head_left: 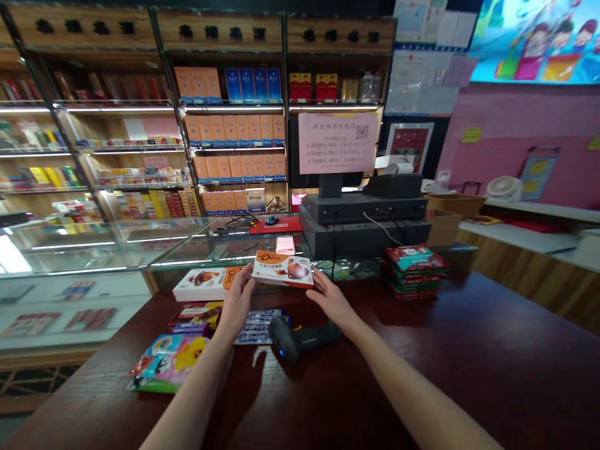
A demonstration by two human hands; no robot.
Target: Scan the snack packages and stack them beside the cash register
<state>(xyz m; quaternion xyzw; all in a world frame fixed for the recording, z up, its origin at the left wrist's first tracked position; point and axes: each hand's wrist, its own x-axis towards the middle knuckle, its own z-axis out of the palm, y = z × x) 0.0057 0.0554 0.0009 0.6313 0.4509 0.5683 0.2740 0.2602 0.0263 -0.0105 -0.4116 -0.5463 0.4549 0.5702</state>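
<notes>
Both my hands hold a flat orange and white chocolate box (282, 267) just above the dark red counter (469, 362). My left hand (238, 303) grips its left edge, fingers closed on it. My right hand (332, 299) holds the right edge. A second similar box (204, 283) lies on the counter to the left, beside my left hand. A black handheld barcode scanner (300, 338) lies on the counter below the held box, between my forearms.
Colourful snack packets (171, 361) and small wrapped bars (255, 325) lie at the left of the counter. A stack of red-green packets (415, 265) sits at the right. A cash register with a screen (360, 215) stands behind. Glass display cases (94, 250) and stocked shelves fill the left.
</notes>
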